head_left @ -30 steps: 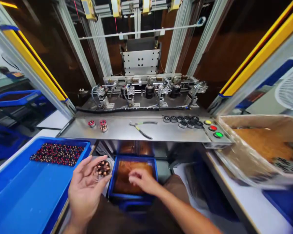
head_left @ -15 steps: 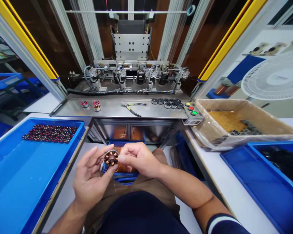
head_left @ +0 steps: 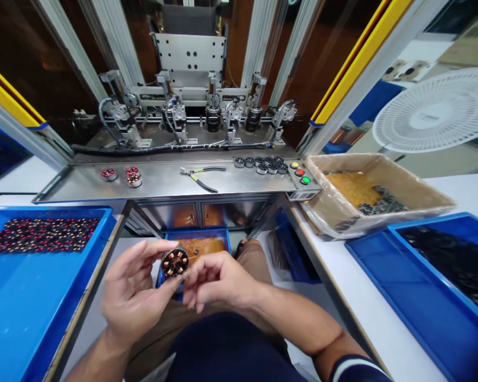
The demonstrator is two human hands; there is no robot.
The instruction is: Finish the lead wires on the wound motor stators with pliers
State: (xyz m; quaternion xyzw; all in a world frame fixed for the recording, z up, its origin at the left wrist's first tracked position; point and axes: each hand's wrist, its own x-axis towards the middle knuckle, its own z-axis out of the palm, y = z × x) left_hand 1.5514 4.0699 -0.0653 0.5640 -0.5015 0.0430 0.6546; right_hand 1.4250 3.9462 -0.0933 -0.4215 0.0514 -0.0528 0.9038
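Note:
My left hand (head_left: 133, 297) grips a motor stator (head_left: 175, 262) by its rim, thumb below and fingers above. Copper windings on dark teeth face me inside its grey ring. Close against the stator's lower right edge is my right hand (head_left: 219, 281), its fingers curled and partly hidden; whatever they pinch, if anything, I cannot make out. Under both hands stands a blue bin (head_left: 199, 232) with orange-brown material inside. A pair of pliers (head_left: 201, 178) lies spread on the metal ledge. Several wound stators (head_left: 133, 178) rest to its left, and several grey unwound cores (head_left: 263, 165) to its right.
Behind the ledge is a winding machine (head_left: 183, 114). A control box (head_left: 302, 178) carries yellow, red and green buttons. At left, a blue tray (head_left: 27, 302) holds many wound stators. On the right are a plastic-lined carton (head_left: 414, 185), a blue crate (head_left: 398, 286) and a white fan (head_left: 434, 114).
My right hand has moved from the stator's side to just below its right edge, fingers now drooping. The stator has turned to face me more squarely. The whole view has shifted.

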